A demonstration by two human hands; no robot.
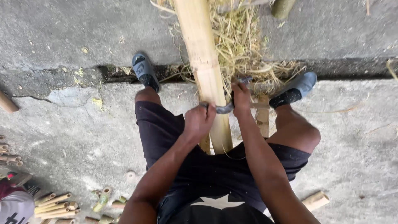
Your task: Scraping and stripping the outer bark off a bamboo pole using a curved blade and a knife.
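A thick pale bamboo pole [203, 62] runs from the top of the view down between my legs. A curved metal blade [224, 109] lies across the pole. My left hand [199, 121] grips its left end, just left of the pole. My right hand [240, 97] grips its right end, where a ribbed handle [244, 79] shows above the fingers. Dry straw-like shavings [244, 49] pile to the right of the pole. My feet in grey slippers rest either side, left foot [144, 71] and right foot [295, 88].
Short cut bamboo pieces [54, 204] lie in a heap at the lower left, with more at the left edge [9, 152]. A small bamboo offcut [316, 200] lies at the lower right. A crack and step in the concrete [344, 68] crosses the ground.
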